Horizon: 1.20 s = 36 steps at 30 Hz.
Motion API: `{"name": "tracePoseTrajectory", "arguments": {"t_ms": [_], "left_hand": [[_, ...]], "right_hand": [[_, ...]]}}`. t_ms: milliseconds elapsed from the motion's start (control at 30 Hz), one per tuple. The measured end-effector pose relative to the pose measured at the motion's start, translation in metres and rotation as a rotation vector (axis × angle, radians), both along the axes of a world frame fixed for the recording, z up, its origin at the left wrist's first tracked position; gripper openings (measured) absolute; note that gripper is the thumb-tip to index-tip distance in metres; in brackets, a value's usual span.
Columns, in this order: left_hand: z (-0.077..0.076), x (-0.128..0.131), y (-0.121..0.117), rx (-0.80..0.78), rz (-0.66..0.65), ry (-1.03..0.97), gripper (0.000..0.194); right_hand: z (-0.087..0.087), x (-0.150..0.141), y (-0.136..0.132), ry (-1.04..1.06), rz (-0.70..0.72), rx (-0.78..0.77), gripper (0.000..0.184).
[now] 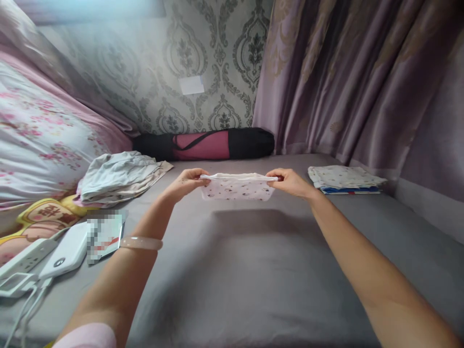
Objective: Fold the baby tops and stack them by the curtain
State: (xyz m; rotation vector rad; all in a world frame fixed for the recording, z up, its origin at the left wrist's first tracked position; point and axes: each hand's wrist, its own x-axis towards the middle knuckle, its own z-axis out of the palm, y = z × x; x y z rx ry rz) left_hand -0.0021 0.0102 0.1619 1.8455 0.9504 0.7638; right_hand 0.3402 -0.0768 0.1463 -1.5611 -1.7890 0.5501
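Clock from centre. 8 o'clock, nearest: white plastic power strip (pixel 31 258), white rectangular power bank (pixel 68 249), flat silvery packet (pixel 112 239), partly pixelated, contents can't be told. Centre: left hand (pixel 189 182) and right hand (pixel 292 181) each pinch a top corner of white small-print thin cloth (pixel 237 189), spread between them above grey-sheeted bed (pixel 250 285). 9 o'clock: loose pale fabric pile (pixel 121 176). 3 o'clock: flat stack (pixel 344 178), white printed fabric over blue. 12 o'clock, farthest: black-and-maroon cylindrical bag (pixel 206 145), contents hidden.

Pink-and-black bag (pixel 208 148) beside purple curtain (pixel 322 72)
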Motion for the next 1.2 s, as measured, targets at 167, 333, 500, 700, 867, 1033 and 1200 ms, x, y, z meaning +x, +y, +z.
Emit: {"name": "tracePoseTrajectory", "arguments": {"t_ms": [167, 333, 500, 700, 867, 1033, 1200], "left_hand": [[-0.022, -0.013, -0.033, 0.32, -0.185, 0.149, 0.024], [-0.06, -0.028, -0.073, 0.361, -0.412, 0.447, 0.026], [-0.055, -0.019, -0.08, 0.346, -0.28, 0.477, 0.034], [-0.087, 0.032, -0.07, 0.643, -0.166, 0.436, 0.04], [-0.117, 0.054, -0.068, 0.707, -0.047, 0.639, 0.047], [-0.134, 0.055, -0.069, 0.629, 0.007, 0.85, 0.056], [-0.134, 0.056, -0.068, 0.613, -0.007, 0.883, 0.059]], "right_hand": [[-0.032, -0.01, -0.042, -0.337, 0.148, 0.272, 0.027], [-0.056, -0.016, -0.086, -0.599, 0.345, 0.01, 0.04], [-0.039, -0.033, -0.08, -0.628, 0.253, -0.022, 0.035], [-0.06, -0.09, -0.052, -0.711, 0.159, 0.156, 0.051], [-0.085, -0.115, -0.036, -0.718, 0.14, 0.129, 0.058], [-0.104, -0.115, -0.032, -0.635, 0.098, -0.053, 0.061], [-0.102, -0.113, -0.032, -0.59, 0.123, -0.098, 0.063]]}}
